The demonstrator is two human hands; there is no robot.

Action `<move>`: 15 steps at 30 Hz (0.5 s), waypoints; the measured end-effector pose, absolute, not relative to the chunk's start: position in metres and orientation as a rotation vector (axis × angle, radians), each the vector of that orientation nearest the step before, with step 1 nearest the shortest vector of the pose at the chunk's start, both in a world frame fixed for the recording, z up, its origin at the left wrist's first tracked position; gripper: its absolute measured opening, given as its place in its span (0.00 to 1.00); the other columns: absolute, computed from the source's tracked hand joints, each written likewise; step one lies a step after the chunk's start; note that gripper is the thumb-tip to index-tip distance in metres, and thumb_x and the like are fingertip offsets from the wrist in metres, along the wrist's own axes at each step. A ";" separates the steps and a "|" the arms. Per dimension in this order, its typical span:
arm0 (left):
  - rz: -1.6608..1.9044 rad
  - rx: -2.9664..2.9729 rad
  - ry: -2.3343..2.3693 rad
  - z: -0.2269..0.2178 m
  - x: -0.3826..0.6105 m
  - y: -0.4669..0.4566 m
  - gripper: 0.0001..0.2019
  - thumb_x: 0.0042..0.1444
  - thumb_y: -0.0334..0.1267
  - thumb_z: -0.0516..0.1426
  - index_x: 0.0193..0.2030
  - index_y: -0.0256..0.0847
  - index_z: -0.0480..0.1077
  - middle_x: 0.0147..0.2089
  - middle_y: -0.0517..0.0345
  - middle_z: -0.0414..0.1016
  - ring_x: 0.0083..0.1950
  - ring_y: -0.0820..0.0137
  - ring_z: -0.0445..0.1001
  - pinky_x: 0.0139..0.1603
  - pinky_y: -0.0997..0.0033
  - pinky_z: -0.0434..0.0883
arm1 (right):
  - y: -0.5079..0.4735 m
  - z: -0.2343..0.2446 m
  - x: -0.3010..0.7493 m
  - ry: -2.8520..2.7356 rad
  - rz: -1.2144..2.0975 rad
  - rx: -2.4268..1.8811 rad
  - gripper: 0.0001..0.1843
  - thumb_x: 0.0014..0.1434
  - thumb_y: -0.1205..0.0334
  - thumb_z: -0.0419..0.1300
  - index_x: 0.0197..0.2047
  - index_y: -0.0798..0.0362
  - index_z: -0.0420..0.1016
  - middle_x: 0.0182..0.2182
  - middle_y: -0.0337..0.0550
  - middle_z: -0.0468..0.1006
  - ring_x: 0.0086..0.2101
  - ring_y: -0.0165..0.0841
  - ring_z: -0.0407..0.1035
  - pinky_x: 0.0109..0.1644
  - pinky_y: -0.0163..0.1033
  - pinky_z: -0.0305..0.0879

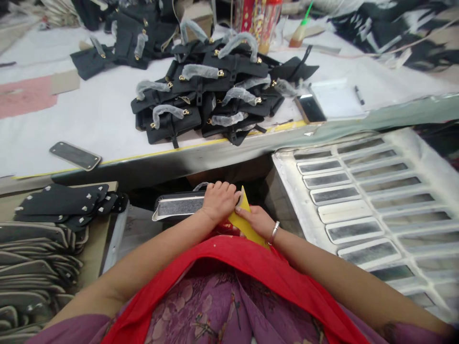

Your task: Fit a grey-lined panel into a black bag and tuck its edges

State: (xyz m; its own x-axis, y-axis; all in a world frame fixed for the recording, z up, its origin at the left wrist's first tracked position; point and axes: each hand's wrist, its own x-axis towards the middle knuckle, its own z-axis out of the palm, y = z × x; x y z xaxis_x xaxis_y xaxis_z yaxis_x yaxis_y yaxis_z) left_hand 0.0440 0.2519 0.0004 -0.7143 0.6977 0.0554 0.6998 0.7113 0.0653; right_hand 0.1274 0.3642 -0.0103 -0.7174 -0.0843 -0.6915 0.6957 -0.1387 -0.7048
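Note:
My left hand is closed over the right end of a small black handbag in front of me. A grey panel with a whitish rim lies on the bag's upturned side; its right part is under my hand. Behind the fingers, a clear loop, perhaps the wrapped handle, sticks up. My right hand pinches a stiff yellow sheet between thumb and fingers. Its pointed upper end touches or nearly touches my left fingertips. The sheet's lower end goes down behind the red apron.
Black handbags with plastic-wrapped handles are piled on the white table. A phone lies at its edge. At right stands a rack with white-edged panels. Stacks of dark panels fill the left side.

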 end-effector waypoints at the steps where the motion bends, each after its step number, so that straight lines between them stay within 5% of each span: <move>1: -0.132 -1.175 -2.895 0.002 0.044 0.250 0.20 0.63 0.47 0.40 0.36 0.38 0.67 0.37 0.49 0.71 0.44 0.59 0.66 0.42 0.57 0.60 | 0.363 -0.005 0.129 1.606 -1.898 0.698 0.21 0.55 0.47 0.56 0.27 0.59 0.71 0.20 0.48 0.76 0.16 0.32 0.68 0.17 0.33 0.63; 6: -0.349 -1.215 -3.066 0.014 0.029 0.221 0.23 0.64 0.45 0.35 0.43 0.38 0.68 0.43 0.50 0.73 0.46 0.64 0.69 0.47 0.64 0.63 | 0.379 0.019 0.148 1.673 -2.001 0.707 0.20 0.53 0.47 0.58 0.31 0.60 0.71 0.22 0.49 0.76 0.17 0.32 0.68 0.17 0.33 0.64; 9: -0.510 -1.207 -3.038 0.017 0.025 0.195 0.22 0.65 0.41 0.35 0.52 0.38 0.65 0.52 0.53 0.71 0.52 0.69 0.68 0.52 0.70 0.62 | 0.393 0.028 0.158 1.626 -2.400 0.735 0.18 0.51 0.52 0.61 0.37 0.59 0.72 0.23 0.41 0.73 0.19 0.26 0.66 0.21 0.30 0.65; 12: -0.568 -1.292 -3.003 0.016 0.032 0.181 0.21 0.62 0.46 0.42 0.56 0.38 0.62 0.57 0.53 0.66 0.57 0.67 0.63 0.58 0.66 0.58 | 0.389 0.033 0.149 1.476 -2.764 0.755 0.20 0.43 0.62 0.64 0.42 0.56 0.70 0.23 0.34 0.68 0.21 0.23 0.63 0.29 0.33 0.70; 15: -0.499 -1.368 -2.987 0.013 0.041 0.182 0.27 0.56 0.53 0.48 0.59 0.41 0.58 0.60 0.53 0.62 0.60 0.62 0.60 0.60 0.59 0.55 | 0.368 0.033 0.123 1.600 -2.883 0.891 0.18 0.42 0.63 0.61 0.39 0.56 0.69 0.23 0.32 0.65 0.20 0.23 0.62 0.24 0.32 0.68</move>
